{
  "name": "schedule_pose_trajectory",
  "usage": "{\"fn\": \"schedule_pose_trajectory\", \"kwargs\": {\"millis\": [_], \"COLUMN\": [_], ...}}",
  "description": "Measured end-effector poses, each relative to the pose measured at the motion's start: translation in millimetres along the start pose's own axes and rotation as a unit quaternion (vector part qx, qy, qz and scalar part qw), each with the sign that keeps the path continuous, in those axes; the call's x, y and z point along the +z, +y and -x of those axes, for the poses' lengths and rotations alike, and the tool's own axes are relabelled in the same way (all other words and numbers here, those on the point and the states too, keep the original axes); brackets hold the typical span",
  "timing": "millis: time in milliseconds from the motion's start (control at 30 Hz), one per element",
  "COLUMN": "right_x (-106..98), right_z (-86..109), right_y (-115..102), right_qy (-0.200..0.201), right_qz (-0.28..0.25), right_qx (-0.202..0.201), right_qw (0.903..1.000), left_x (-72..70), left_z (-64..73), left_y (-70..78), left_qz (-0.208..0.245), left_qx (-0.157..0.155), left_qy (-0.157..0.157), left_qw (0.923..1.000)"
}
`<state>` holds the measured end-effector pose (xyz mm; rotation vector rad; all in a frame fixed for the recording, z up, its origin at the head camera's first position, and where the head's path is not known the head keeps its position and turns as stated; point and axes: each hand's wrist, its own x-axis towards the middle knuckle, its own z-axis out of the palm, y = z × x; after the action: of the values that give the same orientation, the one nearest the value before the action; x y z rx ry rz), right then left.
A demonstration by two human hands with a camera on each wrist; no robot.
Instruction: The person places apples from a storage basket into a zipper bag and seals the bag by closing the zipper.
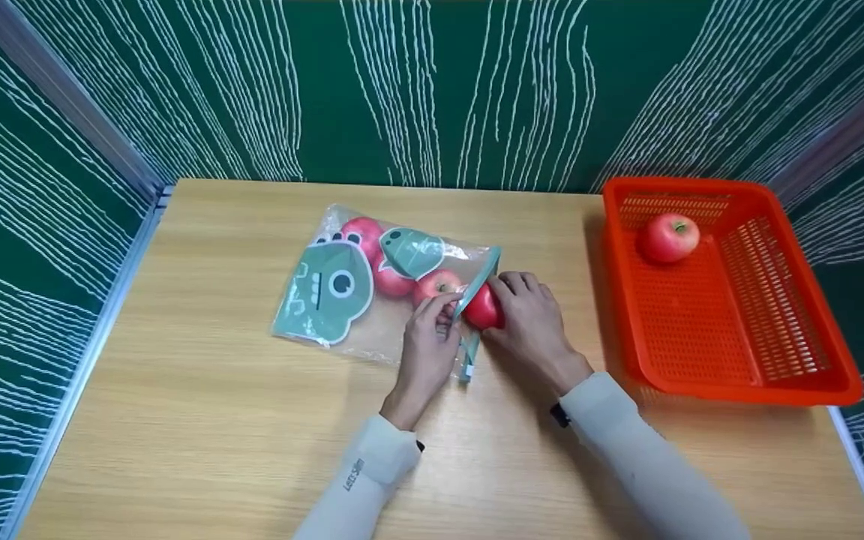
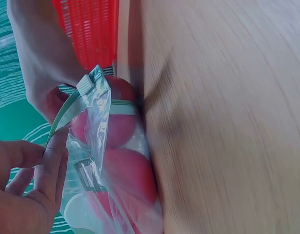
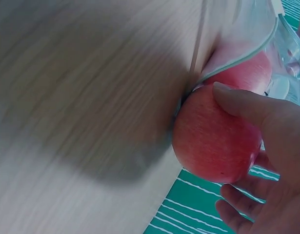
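Left hand: the grip pinches the green rim of a clear bag on the bench. Right hand: the grip holds a red apple at the bag's mouth. Further apples lie inside. To the right, an orange basket contains one apple; behind, a white-lined green wall.

Wooden table, clear printed zip bag mid-table, orange basket at right
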<state>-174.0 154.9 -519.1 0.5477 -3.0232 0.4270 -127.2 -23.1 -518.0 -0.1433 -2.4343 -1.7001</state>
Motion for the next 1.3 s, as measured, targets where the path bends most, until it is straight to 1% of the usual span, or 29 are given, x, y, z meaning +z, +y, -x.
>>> {"fn": "schedule_pose_trajectory", "kwargs": {"millis": [333,800,1000,1133,1300], "right_x": [6,14,18,21,24], "right_z": [-3.3,-11.9,-15.7,-18.0,-21.1], "right_y": [-7,-13,-15,-18,-21], "right_qy": [0.005,0.027,0.026,0.027,0.032], "right_qz": [-0.008,-0.033,-0.042,-0.051,-0.077], "right_qx": [-0.008,-0.033,-0.034,-0.038,-0.047], "right_qw": [0.9999,0.9985,0.9982,0.9976,0.9954], "left_x": [1.1,-1.6,0.2,1.8,3.4], "left_z": [0.4,0.6,-0.4,-0.8,-0.1], "left_y": [-0.2,3.4,3.7,3.3,1.0], "left_qz": [-0.005,-0.002,-0.004,0.000,0.008], "left_qx": [0.005,-0.010,-0.008,0.000,0.022], "left_qy": [0.001,-0.016,-0.012,-0.002,0.013], "left_qw": [1.0000,0.9998,0.9999,1.0000,0.9996]}}
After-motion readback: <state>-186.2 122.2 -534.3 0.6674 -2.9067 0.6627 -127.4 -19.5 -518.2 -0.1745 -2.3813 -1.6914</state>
